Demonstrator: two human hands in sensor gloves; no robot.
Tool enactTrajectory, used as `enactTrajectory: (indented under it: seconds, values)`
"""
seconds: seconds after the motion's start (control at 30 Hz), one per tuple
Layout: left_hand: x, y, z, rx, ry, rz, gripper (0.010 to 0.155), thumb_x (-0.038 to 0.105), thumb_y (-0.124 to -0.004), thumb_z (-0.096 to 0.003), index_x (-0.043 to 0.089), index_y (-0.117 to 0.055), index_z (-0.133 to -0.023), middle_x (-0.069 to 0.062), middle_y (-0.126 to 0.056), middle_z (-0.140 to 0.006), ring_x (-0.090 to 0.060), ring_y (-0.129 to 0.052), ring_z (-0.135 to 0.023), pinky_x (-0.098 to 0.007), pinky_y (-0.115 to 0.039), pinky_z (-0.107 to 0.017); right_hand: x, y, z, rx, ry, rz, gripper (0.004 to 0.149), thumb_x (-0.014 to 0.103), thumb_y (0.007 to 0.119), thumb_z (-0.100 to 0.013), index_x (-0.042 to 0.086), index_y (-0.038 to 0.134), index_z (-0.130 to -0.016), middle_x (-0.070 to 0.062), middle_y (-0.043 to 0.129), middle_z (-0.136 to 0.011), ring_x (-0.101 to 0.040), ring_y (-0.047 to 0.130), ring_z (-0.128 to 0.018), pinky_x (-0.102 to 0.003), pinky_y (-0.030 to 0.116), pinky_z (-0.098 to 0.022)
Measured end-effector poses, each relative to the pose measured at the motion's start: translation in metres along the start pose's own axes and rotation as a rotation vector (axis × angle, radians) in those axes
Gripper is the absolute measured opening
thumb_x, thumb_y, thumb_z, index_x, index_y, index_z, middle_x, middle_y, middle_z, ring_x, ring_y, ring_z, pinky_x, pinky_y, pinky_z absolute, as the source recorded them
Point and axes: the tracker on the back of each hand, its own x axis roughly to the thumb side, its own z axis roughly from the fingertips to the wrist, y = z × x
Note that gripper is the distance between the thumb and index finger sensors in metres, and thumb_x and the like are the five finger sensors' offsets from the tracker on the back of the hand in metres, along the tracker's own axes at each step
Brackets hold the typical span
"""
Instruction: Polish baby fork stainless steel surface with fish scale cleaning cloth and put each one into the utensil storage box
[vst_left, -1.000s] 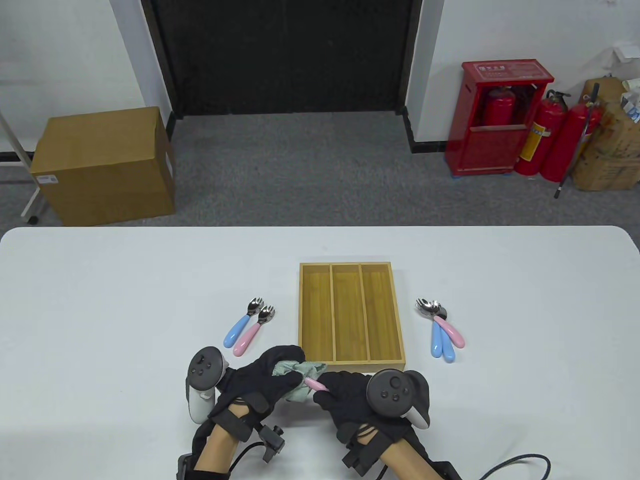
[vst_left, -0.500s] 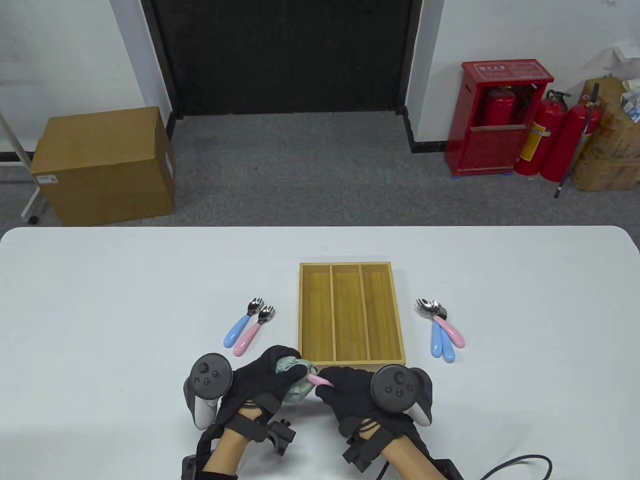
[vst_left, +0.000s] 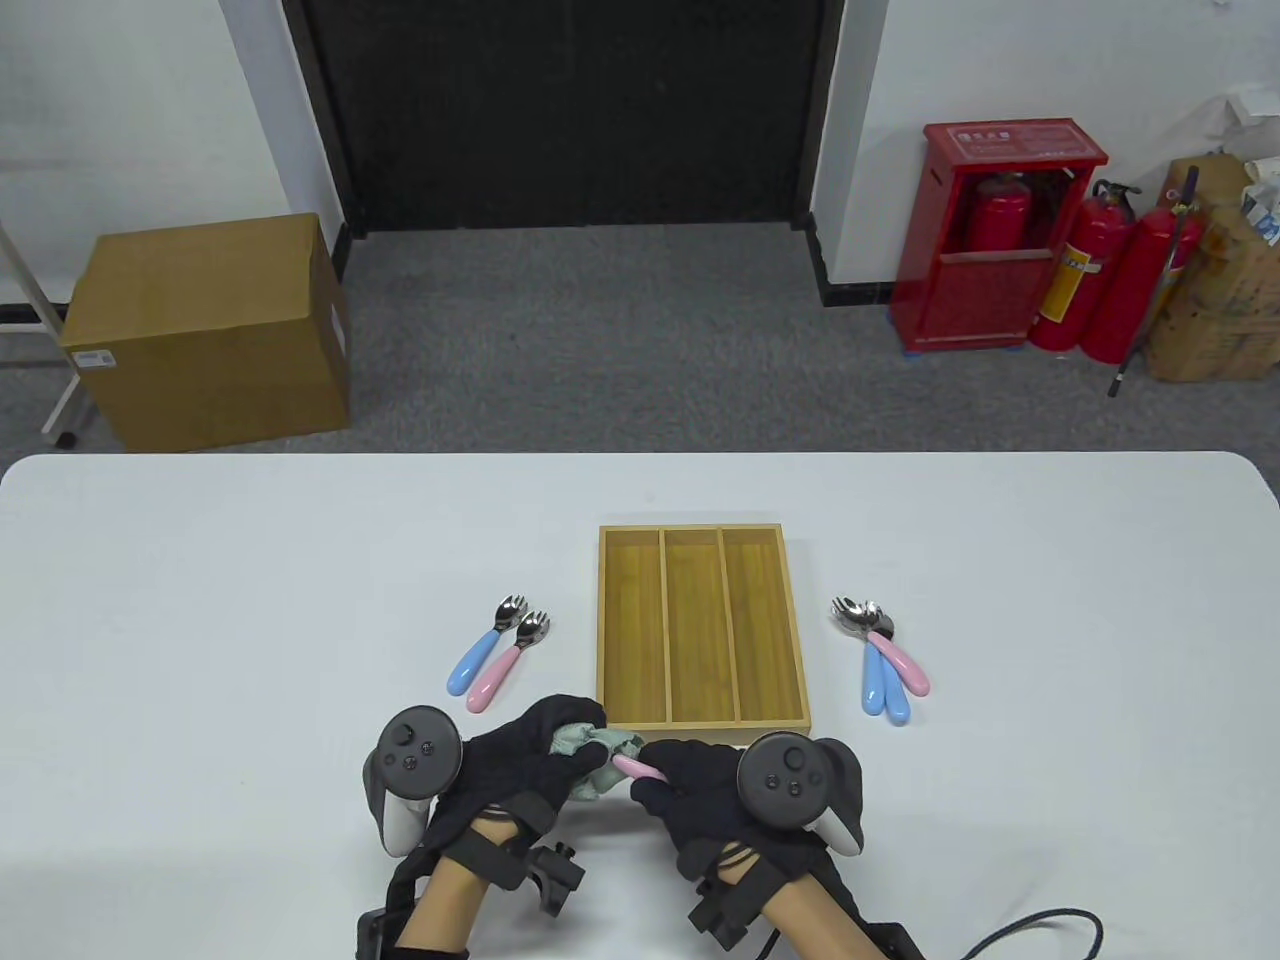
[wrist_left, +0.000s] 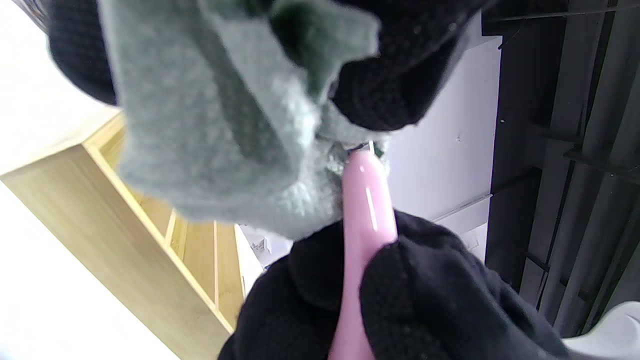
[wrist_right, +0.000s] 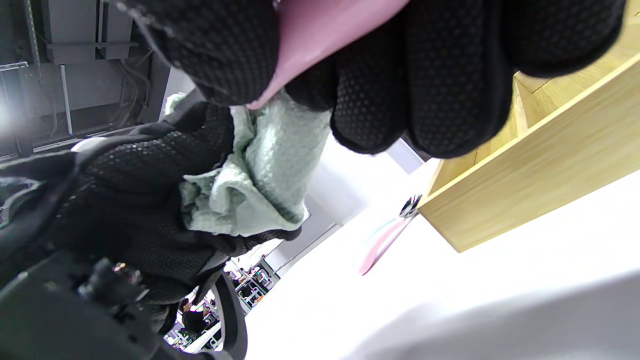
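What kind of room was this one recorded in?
Probably an office or lab storeroom, not a home: grey carpet, a red extinguisher cabinet with loose extinguishers beside it, and cardboard boxes on the floor behind the white table.

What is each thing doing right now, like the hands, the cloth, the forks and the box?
Left hand: grips the pale green cleaning cloth, bunched round the fork's head.
Right hand: pinches the pink-handled baby fork, head hidden in the cloth.
Three-slot bamboo storage box: open, holds no forks.
Left pair of forks: lying on the white table.
Right group of forks: lying overlapped.
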Motion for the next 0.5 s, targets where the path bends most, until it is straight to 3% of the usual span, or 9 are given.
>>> enactTrajectory:
  seconds: [0.5]
  values:
    - [-0.01,0.016,0.003,0.182,0.083,-0.127,0.046,0.038,-0.093,-0.0395,0.022,-0.087,-0.082,-0.001,-0.104,-0.063,-0.016,-0.11,-0.041,-0.042,-0.09,-0.036,0.003,0.005,-0.001,0.008,-0.007,-0.005,0.048,0.034,0.081,-0.041,0.006,0.082,-0.08,-0.023,0.096,-0.061,-0.041,0.095,-0.044,-0.062,0.074,-0.038]
